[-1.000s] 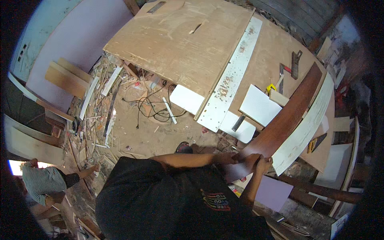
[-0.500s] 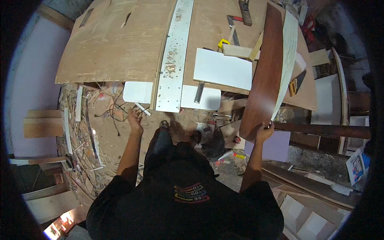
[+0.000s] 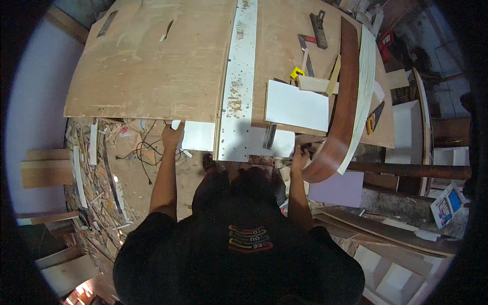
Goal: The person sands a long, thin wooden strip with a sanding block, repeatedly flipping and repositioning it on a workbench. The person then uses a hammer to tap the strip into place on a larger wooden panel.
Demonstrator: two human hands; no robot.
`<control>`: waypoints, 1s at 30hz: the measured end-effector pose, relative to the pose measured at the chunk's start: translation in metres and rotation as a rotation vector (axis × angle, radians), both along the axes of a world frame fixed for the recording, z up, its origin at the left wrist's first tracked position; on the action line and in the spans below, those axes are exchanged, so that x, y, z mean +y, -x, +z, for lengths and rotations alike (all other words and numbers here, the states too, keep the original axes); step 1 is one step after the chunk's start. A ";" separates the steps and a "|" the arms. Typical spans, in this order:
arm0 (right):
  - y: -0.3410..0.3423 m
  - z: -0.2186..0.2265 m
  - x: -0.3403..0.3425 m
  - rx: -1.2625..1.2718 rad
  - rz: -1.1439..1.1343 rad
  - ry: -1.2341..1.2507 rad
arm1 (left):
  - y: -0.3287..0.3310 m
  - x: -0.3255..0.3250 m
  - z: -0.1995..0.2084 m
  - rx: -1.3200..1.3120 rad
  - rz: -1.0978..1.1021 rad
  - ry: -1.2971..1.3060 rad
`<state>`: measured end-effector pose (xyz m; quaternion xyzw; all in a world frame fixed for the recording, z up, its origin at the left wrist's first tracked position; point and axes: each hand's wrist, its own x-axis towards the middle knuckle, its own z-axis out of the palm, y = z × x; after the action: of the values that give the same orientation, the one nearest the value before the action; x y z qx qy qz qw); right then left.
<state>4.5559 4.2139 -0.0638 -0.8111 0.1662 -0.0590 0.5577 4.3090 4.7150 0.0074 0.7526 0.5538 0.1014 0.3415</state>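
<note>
My left hand is closed on the left end of a white board, which runs beneath a long white strip dotted with brown specks. Close to that board's right end, my right hand has thumb and fingers apart; whether it touches the board is unclear. Just right of this hand curves the loose lower end of a long brown strip, with a pale strip alongside. A dark flat metal piece lies across the board's right part, under the edge of a white rectangular panel.
The large brown tabletop bears a hand plane, a red-and-black square, a yellow tape measure and a handsaw. Wood scraps and a black cord litter the floor at left. A purple panel sits at right.
My right hand has let go of the brown strip and moved left to the white board's right end. My left hand has risen and taken hold of the board's left end.
</note>
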 end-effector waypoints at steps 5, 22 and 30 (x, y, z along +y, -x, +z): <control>-0.020 0.049 0.036 0.241 0.179 0.167 | -0.021 0.022 -0.008 0.118 -0.052 0.115; -0.075 0.065 0.056 0.377 0.375 0.132 | -0.029 0.009 0.039 0.164 0.090 0.157; -0.062 0.125 0.057 0.438 0.630 0.190 | -0.023 -0.006 0.020 0.177 0.053 0.290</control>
<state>4.6181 4.2708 0.0611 -0.8637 0.0180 0.2744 0.4223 4.3317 4.7095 0.0276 0.6865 0.6101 -0.0372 0.3939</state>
